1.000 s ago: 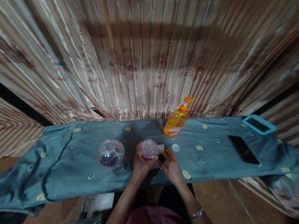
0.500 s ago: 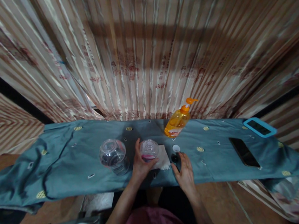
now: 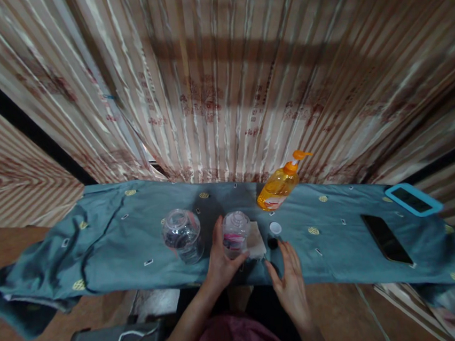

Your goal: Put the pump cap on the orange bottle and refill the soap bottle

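My left hand (image 3: pixel 220 263) is wrapped round a small clear bottle (image 3: pixel 236 228) with a pink label, thumb on its near side and fingers on its left. The bottle stands upright at the left edge of a folded whitish cloth or paper (image 3: pixel 256 239). To the right, my right hand (image 3: pixel 291 282) rests low over the table edge with its fingers apart and nothing in it. Just beyond its fingertips lie a small round black piece (image 3: pixel 272 243), like a cap, and a white round cap (image 3: pixel 275 228). Left of my left hand is a larger clear plastic container (image 3: pixel 182 234).
A pump bottle (image 3: pixel 279 188) of orange liquid stands at the back. Farther right lie a dark phone (image 3: pixel 386 238) and a blue-framed device (image 3: pixel 414 199). A patterned blue-green cloth (image 3: pixel 118 245) covers the narrow table, with a striped curtain (image 3: pixel 219 85) behind.
The whole view has shifted, so everything appears farther right. My right fingertips have drawn back slightly from the caps. My left hand stays round the clear bottle.
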The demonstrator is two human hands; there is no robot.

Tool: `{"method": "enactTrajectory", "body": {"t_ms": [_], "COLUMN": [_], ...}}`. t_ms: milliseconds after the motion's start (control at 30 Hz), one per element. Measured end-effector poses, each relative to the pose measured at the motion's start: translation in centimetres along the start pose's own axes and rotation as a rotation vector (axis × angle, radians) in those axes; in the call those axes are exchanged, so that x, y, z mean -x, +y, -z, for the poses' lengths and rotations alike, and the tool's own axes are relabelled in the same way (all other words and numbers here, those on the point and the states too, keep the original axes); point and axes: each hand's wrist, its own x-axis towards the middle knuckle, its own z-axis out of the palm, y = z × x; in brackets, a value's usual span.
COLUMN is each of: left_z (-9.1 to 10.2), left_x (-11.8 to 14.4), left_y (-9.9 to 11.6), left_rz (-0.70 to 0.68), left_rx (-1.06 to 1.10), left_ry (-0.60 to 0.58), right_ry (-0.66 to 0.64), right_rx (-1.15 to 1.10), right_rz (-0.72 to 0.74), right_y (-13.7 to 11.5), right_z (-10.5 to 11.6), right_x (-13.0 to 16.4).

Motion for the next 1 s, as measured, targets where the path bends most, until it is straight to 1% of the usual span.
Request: {"method": "enactTrajectory", "body": {"t_ms": [100,167,233,267,333,367,400,433,467,500,533,567,667,700,767,867,900,967,1000], "left_z": [1.4,2.8,4.6,5.6,7.6,8.6,9.4,10.0,10.4,10.7,10.7,10.7,10.1,9.9,9.9,10.5,10.7,11.3,11.5], "left_x": [4.5,7.5,9.9,10.6,11.1,10.9,10.3,9.5,8.5,7.4,6.2,4.9,1.6,0.7,-0.5,-1.0,-0.9,0.0,0.6], "left_y": [-1.0,-1.8,-2.6,-2.9,-3.3,-3.4,-3.4,-3.2,-2.9,-2.6,-2.2,-1.9,-1.1,-1.0,-0.8,0.0,0.5,1.6,2.3], "left_rz": [-0.086,-0.099,-0.033,0.015,0.102,0.151,0.192,0.221,0.235,0.226,0.207,0.189,0.202,0.210,0.236,0.311,0.330,0.352,0.348], "left_rx": [-0.088,-0.134,-0.181,-0.188,-0.173,-0.167,-0.164,-0.158,-0.157,-0.156,-0.143,-0.123,-0.077,-0.065,-0.064,-0.079,-0.075,-0.050,-0.048], "left_ry": [-0.025,-0.012,0.040,0.052,0.071,0.103,0.176,0.283,0.390,0.455,0.475,0.464,0.408,0.404,0.432,0.475,0.465,0.391,0.394], "right_ry": [-0.020,-0.040,-0.064,-0.075,-0.097,-0.110,-0.126,-0.144,-0.165,-0.189,-0.216,-0.246,-0.352,-0.391,-0.470,-0.564,-0.587,-0.620,-0.633], "right_rx": [-0.015,-0.027,-0.044,-0.057,-0.088,-0.107,-0.128,-0.150,-0.172,-0.195,-0.218,-0.245,-0.342,-0.380,-0.459,-0.582,-0.628,-0.731,-0.791], "right_rz": [0.009,0.009,0.012,0.016,0.022,0.023,0.023,0.022,0.019,0.013,0.004,-0.008,-0.058,-0.080,-0.137,-0.259,-0.304,-0.398,-0.450], "right_y": [-1.2,-1.9,-2.5,-2.8,-3.2,-3.5,-3.7,-4.0,-4.3,-4.6,-4.9,-5.2,-6.0,-6.2,-6.5,-6.7,-6.7,-6.8,-6.8], "right_z": [0.5,0.6,0.5,0.4,0.2,0.0,-0.1,-0.3,-0.5,-0.6,-0.8,-0.9,-0.9,-0.9,-0.6,-0.5,-0.5,-0.5,-0.5], "right_x": [0.5,0.8,1.2,1.4,1.7,1.9,2.0,2.2,2.4,2.6,2.8,3.0,3.5,3.6,3.8,3.9,3.9,4.0,4.1]}}
